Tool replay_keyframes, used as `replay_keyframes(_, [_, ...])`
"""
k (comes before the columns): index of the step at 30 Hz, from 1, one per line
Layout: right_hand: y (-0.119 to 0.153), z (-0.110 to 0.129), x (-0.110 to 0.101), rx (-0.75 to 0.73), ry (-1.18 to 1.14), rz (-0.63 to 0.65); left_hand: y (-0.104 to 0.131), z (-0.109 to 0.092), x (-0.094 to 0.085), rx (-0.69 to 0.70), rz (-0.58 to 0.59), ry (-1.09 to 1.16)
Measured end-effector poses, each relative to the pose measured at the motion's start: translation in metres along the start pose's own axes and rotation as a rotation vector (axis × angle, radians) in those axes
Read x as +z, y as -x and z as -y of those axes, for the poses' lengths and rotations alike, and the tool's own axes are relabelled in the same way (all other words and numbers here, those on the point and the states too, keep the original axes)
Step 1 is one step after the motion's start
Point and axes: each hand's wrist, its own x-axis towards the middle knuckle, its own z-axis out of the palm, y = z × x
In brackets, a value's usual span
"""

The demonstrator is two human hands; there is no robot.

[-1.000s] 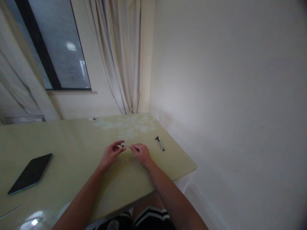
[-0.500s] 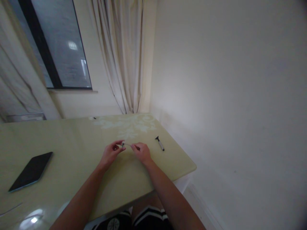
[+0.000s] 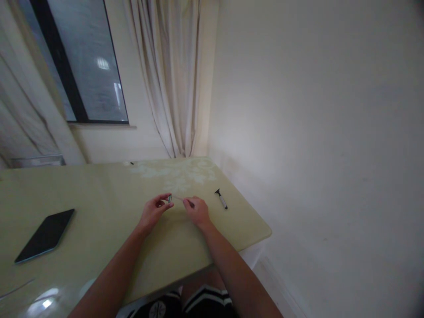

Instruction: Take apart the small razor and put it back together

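Over the middle of the pale green table [image 3: 99,194], my left hand [image 3: 155,213] pinches a small green and white piece [image 3: 170,199] between thumb and fingertips. My right hand [image 3: 197,211], just to its right, is closed on a thin light stick [image 3: 178,198] whose tip points toward the small piece. The stick's far end is too faint to tell whether it touches the piece. A razor [image 3: 221,199] with a black head and grey handle lies on the table to the right of my right hand.
A dark tablet [image 3: 45,236] lies at the left of the table. Near the back edge is a small black item [image 3: 131,163]. A thin cord [image 3: 18,288] lies at the lower left. Behind the table are curtains [image 3: 172,79] and a window; a wall [image 3: 314,132] stands on the right.
My right hand has shifted slightly right, and the stick's tip has drawn back a little from the small piece. More of the piece's green face shows in my left hand.
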Motion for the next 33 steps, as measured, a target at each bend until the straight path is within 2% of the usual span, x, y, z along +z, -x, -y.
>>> replay_keyframes(5, [0.0,0.0,-0.001,-0.008,0.009,0.041,0.0,-0.002,0.0,-0.003,0.01,0.011])
replay_keyframes(8, [0.0,0.0,-0.001,0.064,0.025,-0.017,0.0,0.0,0.0,-0.007,0.004,0.012])
replay_keyframes(12, [0.001,-0.001,0.003,0.014,0.015,0.011,-0.001,0.003,0.0,0.008,0.025,-0.012])
replay_keyframes(15, [-0.004,-0.005,0.002,0.129,-0.021,-0.186,-0.002,0.006,0.002,0.016,0.04,-0.046])
replay_keyframes(18, [-0.016,-0.017,-0.012,0.144,-0.097,-0.426,0.0,0.012,0.011,0.063,0.049,-0.066])
replay_keyframes(20, [-0.024,-0.031,-0.033,0.154,-0.061,-0.516,0.004,0.016,0.022,0.089,0.091,-0.07])
replay_keyframes(21, [-0.027,-0.04,-0.045,0.175,-0.014,-0.513,0.006,0.018,0.028,0.099,0.122,-0.071])
replay_keyframes(24, [-0.026,-0.07,-0.081,0.271,0.194,-0.394,0.008,0.017,0.052,0.143,0.227,-0.103])
replay_keyframes(26, [-0.016,-0.089,-0.097,0.327,0.326,-0.348,0.005,0.011,0.072,0.183,0.297,-0.17])
replay_keyframes(30, [0.006,-0.109,-0.104,0.406,0.448,-0.284,-0.011,-0.006,0.119,0.144,0.382,-0.4])
replay_keyframes(33, [0.012,-0.109,-0.101,0.449,0.471,-0.263,-0.02,-0.015,0.15,0.073,0.342,-0.481])
